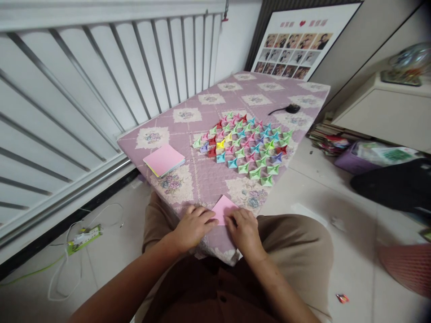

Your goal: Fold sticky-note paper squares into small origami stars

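A pink sheet of origami paper (pixel 223 208), folded to a triangle, lies near the table's front corner with its peak pointing away from me. My left hand (pixel 195 224) has its curled fingers on the paper's left corner. On the right corner, my right hand (pixel 245 228) bends its fingers and thumb onto the paper. Farther back stand several small folded paper shapes (pixel 240 152) in rows, in green, pink, blue, red and yellow. A stack of square coloured paper (pixel 164 159), pink on top, sits to the left.
The table (pixel 208 179) wears a purple flowered cloth. A black object with a thin cord (pixel 292 108) rests toward the back right. Along the left runs a white radiator (pixel 134 67). A green-edged power strip (pixel 85 237) with cables is on the floor.
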`<state>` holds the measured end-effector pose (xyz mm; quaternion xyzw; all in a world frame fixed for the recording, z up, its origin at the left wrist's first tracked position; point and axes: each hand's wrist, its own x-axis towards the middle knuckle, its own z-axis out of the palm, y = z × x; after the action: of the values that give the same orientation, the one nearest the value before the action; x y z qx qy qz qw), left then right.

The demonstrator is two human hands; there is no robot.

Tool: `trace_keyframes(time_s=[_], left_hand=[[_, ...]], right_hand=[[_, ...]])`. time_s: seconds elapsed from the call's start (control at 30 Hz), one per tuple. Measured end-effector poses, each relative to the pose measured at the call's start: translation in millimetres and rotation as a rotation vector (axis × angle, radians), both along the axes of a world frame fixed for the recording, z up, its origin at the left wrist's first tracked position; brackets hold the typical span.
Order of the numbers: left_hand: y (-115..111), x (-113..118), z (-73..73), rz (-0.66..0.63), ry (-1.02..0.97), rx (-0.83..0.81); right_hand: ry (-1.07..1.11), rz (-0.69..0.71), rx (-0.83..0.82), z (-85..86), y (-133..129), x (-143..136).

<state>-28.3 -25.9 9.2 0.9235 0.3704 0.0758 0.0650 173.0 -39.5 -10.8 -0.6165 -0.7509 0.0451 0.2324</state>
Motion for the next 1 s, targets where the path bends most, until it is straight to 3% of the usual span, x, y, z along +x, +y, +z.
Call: trace_keyframes(time_s=[0.27, 0.43, 0.6, 1.0], left_hand=[[2.0, -2.2, 0.0, -0.010, 0.027, -0.044], [1.4, -13.9, -0.4, -0.033, 0.007, -0.063], [-4.1, -34.1, -8.9, -0.046, 0.018, 0.032], [-22.1, -47.8, -24.0, 0.014, -0.021, 0.102]], right_hand=[[0.011, 0.240, 0.055, -5.2, -27.3, -3.6], [-0.091, 0.256, 0.038, -4.4, -29.6, -4.3], [-0.204, 0.228, 0.005, -0.1, -29.5, -10.6], [-0.125, 0.237, 0.068, -5.2, -31.1, 13.5]])
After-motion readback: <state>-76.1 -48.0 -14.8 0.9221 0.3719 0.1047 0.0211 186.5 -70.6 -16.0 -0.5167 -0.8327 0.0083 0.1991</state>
